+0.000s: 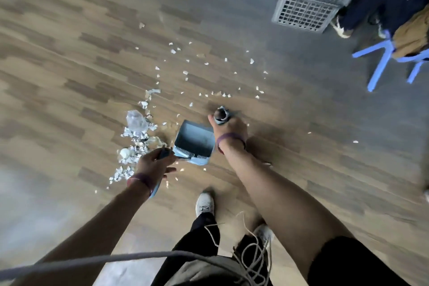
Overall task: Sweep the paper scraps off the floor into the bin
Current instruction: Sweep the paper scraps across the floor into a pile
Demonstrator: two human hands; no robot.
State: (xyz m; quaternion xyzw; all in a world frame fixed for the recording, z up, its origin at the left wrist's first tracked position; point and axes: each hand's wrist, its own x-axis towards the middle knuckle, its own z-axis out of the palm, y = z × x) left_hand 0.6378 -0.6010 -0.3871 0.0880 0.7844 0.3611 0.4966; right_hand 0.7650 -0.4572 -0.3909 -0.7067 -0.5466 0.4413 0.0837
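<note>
Item: pan (193, 143), blue, lying on the floor (69, 72) between my two hands, open mouth turned up and left toward the pile.

Item: pile (135, 144) of scraps, heaped just left of the pan, running long from near my left wrist up toward the loose scraps (209, 76) scattered beyond.

Item: left hand (154, 162), nearer the pile; fingers (162, 158) are closing round the pan's handle.

Item: right hand (228, 129), on the pan's far side from the pile; fingers (212, 121) are wrapping a dark brush handle (221, 115), seen end-on. The bristles are hidden, so I am only guessing they sit below the fist.

Item: bin, not identifiable; a grey crate (308, 4) is standing well apart, upper right.

Judgement: the brush is needing to cross to the pile's left side and pull rightward into the pan.
</note>
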